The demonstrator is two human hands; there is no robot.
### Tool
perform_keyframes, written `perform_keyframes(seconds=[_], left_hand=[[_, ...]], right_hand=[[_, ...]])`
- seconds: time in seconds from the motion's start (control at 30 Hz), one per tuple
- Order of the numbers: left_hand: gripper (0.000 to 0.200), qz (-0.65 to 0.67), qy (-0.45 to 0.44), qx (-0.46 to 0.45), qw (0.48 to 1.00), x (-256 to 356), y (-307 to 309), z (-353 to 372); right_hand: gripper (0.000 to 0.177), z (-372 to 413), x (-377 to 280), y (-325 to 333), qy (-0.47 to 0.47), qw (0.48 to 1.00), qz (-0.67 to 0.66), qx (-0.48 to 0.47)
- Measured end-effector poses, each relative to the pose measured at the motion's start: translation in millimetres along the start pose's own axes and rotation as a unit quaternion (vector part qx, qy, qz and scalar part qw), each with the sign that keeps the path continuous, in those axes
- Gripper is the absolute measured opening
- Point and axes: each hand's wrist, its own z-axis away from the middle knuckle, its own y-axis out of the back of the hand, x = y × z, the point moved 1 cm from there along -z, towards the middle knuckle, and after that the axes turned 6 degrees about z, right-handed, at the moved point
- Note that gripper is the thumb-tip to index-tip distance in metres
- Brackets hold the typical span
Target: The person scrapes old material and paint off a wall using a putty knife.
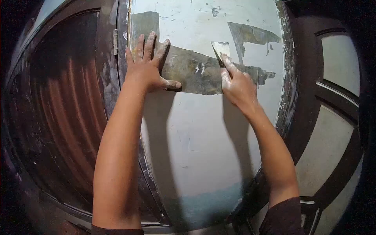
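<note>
My left hand [147, 68] lies spread flat against the upper left of a white wall panel [203, 129], its thumb pointing right over a bare grey-brown patch [188, 72]. White dust coats its fingertips. In my right hand [239, 82] is a putty knife [221, 49], gripped with the index finger along the blade. The blade points up and left, near the upper border of the bare patch. Its handle is mostly hidden by my fingers. White residue marks the blade and the fingers of my right hand.
Left of the panel stands a dark wooden frame with a hinge [115, 42] and a reddish-brown curtain [70, 102]. A flaking dark post [289, 66] borders the right side, beside a dark panelled door [337, 94]. Another bare patch [252, 33] shows at upper right.
</note>
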Motion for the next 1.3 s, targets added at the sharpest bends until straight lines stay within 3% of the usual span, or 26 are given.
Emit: perform_keyframes(seconds=[0.23,0.3,0.43,0.67,0.7,0.83,0.93,1.07,1.3], left_hand=[[0.147,-0.001,0.004,0.005,1.000,0.2,-0.6,-0.3],[0.146,0.000,0.003,0.006,1.000,0.7,0.4,-0.7],[0.146,0.006,0.002,0.008,1.000,1.7,0.0,2.1],[0.145,0.003,-0.001,0.015,1.000,-0.7,-2.0,0.5],[0.144,0.003,-0.005,0.022,1.000,-1.0,-2.3,-1.2],[0.145,0.004,-0.003,0.024,1.000,0.8,-6.0,1.1],[0.147,-0.001,0.005,0.038,0.999,1.4,-2.5,0.8],[0.146,-0.003,0.007,0.018,1.000,2.4,-1.8,0.9],[0.143,0.012,0.010,0.019,1.000,2.8,1.7,2.9]], right_hand=[[0.046,-46.7,-8.2,9.9,0.009,0.999,0.001,0.036],[0.046,-40.9,-4.2,1.2,0.029,0.996,-0.036,0.076],[0.051,13.7,-2.9,-12.2,-0.012,0.999,-0.040,0.016],[0.047,-55.9,-6.8,2.3,0.023,0.997,-0.055,0.055],[0.048,-54.2,-7.3,1.3,0.024,0.995,-0.055,0.079],[0.058,-3.6,-8.2,-14.4,-0.002,1.000,-0.017,0.015],[0.056,10.0,-7.9,-10.9,-0.019,1.000,-0.023,-0.003],[0.047,-31.0,1.6,0.2,0.016,0.994,-0.069,0.078],[0.050,9.0,3.5,-15.1,0.000,0.998,-0.044,0.044]])
